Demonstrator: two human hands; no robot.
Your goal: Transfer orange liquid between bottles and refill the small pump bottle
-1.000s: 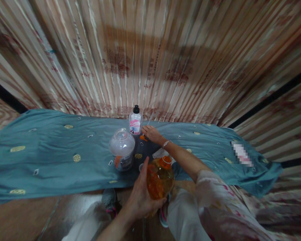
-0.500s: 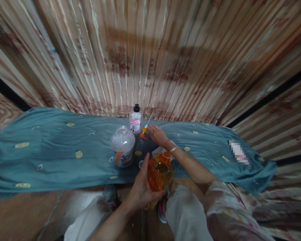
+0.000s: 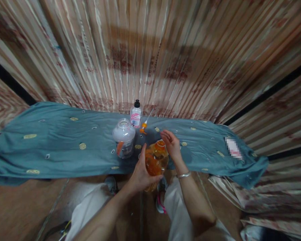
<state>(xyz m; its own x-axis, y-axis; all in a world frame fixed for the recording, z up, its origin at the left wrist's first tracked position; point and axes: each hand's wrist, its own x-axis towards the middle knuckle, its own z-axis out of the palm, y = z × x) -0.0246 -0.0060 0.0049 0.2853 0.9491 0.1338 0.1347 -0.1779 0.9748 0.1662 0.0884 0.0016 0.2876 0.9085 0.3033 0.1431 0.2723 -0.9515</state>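
Observation:
My left hand (image 3: 141,172) is wrapped round the side of an orange bottle of oil (image 3: 155,161), held upright at the front edge of a teal cloth (image 3: 52,150). My right hand (image 3: 172,145) hovers just right of the bottle's neck with the fingers spread and nothing in them. A silver bangle sits on that wrist. Behind the bottle stands a clear lidded jar (image 3: 123,138). Farther back are a small clear bottle with a black cap and pink label (image 3: 135,115) and a small orange nozzle (image 3: 143,127) lying on the cloth.
The teal cloth covers a low long surface against a striped curtain wall (image 3: 150,57). A blurred patch (image 3: 232,148) lies on the cloth's right end. My knees in pale trousers are below the bottle, over a brown floor.
My right hand has drawn back from beside the small bottle at the rear, leaving the orange nozzle on the cloth, and now sits by the oil bottle's neck. The left hand's grip is unchanged.

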